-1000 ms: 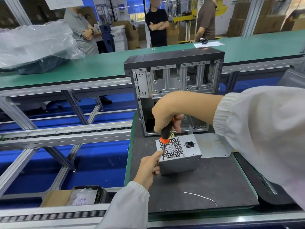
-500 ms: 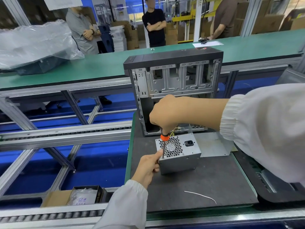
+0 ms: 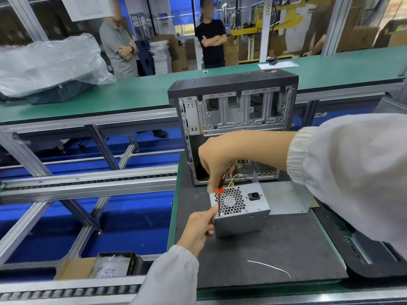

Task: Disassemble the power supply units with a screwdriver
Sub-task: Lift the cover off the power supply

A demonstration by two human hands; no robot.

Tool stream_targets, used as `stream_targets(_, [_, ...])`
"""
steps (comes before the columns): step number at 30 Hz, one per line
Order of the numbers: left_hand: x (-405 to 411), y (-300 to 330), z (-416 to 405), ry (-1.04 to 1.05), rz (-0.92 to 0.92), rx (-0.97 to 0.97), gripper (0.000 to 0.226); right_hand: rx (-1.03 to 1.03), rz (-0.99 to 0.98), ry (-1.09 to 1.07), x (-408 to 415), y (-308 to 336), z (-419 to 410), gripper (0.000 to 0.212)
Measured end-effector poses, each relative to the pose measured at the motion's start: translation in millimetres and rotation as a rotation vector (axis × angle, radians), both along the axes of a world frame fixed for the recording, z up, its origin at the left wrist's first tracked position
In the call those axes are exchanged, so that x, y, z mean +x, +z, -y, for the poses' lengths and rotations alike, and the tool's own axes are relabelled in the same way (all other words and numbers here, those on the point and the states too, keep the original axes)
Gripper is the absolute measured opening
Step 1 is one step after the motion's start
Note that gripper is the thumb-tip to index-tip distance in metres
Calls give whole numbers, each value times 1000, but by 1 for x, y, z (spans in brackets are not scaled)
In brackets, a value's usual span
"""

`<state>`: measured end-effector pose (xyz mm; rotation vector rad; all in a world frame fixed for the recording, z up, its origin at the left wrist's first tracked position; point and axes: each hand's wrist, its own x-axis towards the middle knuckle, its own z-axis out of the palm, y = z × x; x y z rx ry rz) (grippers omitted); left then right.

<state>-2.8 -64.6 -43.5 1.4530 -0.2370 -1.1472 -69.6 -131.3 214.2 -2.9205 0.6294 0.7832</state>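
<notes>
Open black-topped steel computer case (image 3: 233, 119): stood behind both hands on the dark-matted counter (image 3: 286, 249). Grey sheet-metal power supply unit with honeycomb fan grille (image 3: 239, 209): just right of the left hand (image 3: 199, 230), whose fingers pinched its near-left corner; judged rigid, fairly heavy, sharp-edged, best held by its side walls. Orange-collared black screwdriver (image 3: 220, 190): gripped by the right hand (image 3: 217, 158), fingers curled round the handle, tip at the corner screw.

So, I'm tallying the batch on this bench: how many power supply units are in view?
1. The power supply unit sits on the dark mat in front of the open computer case, under the screwdriver. Others may be hidden inside the case or the plastic-wrapped bundle.
</notes>
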Motion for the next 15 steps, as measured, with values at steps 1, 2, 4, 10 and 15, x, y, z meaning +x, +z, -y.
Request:
stream_targets(1, [0, -1, 0, 2, -2, 2, 43, 22, 40, -82, 0, -1, 3, 55])
stream_targets(2, [0, -1, 0, 4, -4, 5, 43, 22, 37, -165, 2, -3, 4, 62])
stream_targets(4, [0, -2, -1, 2, -6, 10, 33, -10, -13, -262, 3, -8, 6, 56])
stream_targets(10, [0, -1, -2, -8, -12, 11, 30, -94, -55, -241, 7, -12, 3, 33])
stream_targets(15, [-2, 1, -1, 0, 2, 0, 36, -257, -97, -49, -1, -1, -12, 27])
